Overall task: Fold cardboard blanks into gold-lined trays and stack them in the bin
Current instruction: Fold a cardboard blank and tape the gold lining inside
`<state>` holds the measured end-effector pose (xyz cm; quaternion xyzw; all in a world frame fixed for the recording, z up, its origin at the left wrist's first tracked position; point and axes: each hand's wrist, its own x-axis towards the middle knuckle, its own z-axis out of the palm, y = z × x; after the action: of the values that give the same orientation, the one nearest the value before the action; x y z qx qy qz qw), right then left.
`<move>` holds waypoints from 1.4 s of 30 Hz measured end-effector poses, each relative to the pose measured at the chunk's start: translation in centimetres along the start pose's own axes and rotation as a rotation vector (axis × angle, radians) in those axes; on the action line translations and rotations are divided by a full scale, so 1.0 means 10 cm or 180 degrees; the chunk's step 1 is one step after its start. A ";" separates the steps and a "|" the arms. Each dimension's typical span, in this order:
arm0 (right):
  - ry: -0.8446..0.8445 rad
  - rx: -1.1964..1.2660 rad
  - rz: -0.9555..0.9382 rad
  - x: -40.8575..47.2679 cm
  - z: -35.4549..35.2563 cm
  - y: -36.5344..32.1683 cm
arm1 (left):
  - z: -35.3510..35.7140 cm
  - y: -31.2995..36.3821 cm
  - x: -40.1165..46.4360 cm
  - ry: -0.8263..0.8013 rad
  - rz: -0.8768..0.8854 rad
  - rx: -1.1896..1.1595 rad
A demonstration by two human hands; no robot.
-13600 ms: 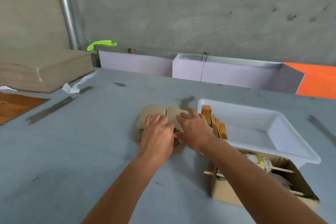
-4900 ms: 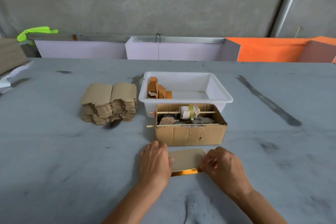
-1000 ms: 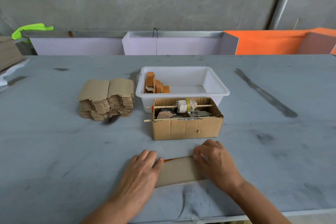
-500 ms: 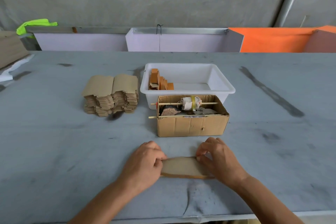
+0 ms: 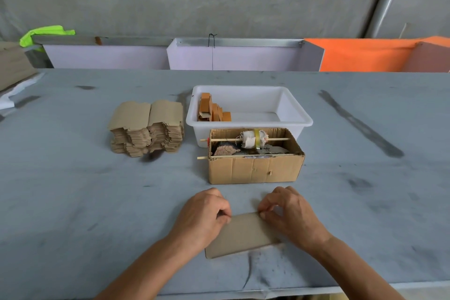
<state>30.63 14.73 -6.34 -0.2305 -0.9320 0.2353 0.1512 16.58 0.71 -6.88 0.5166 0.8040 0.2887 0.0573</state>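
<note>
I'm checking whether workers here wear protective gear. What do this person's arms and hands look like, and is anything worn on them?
Both forearms are bare as far as the frame shows: no sleeves in view. The left hand and right hand wear no gloves, and no rings, watch or bracelets are visible on the parts that show.

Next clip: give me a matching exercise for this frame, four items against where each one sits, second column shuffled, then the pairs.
Things
1. stack of blanks
2. folded trays
3. stick with cloth roll
4. blank being folded

Places
A. across the open top of the cardboard box
B. on the table, between the left hand and right hand
C. standing at the left end inside the white bin
D. on the table, left of the white bin

Pairs: 1-D, 2-C, 3-A, 4-B
</note>
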 end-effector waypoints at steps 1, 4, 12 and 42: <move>-0.0039 0.0032 0.0006 0.00 -0.01 -0.01 | 0.00 0.00 -0.01 0.0011 0.0052 0.0042; -0.0168 0.0053 0.0104 0.02 -0.02 0.01 | -0.01 0.00 -0.06 0.0081 0.0382 0.0270; -0.0503 0.0826 0.0316 0.07 -0.04 -0.05 | -0.03 0.07 -0.14 0.0617 0.1275 0.0824; 0.0078 0.2216 -0.0363 -0.26 -0.21 0.16 | -0.13 0.08 0.17 0.0204 -0.1806 -0.2766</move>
<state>34.23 15.42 -5.87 -0.1155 -0.8054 0.5273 0.2448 15.95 1.84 -5.00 0.1979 0.7197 0.5846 0.3179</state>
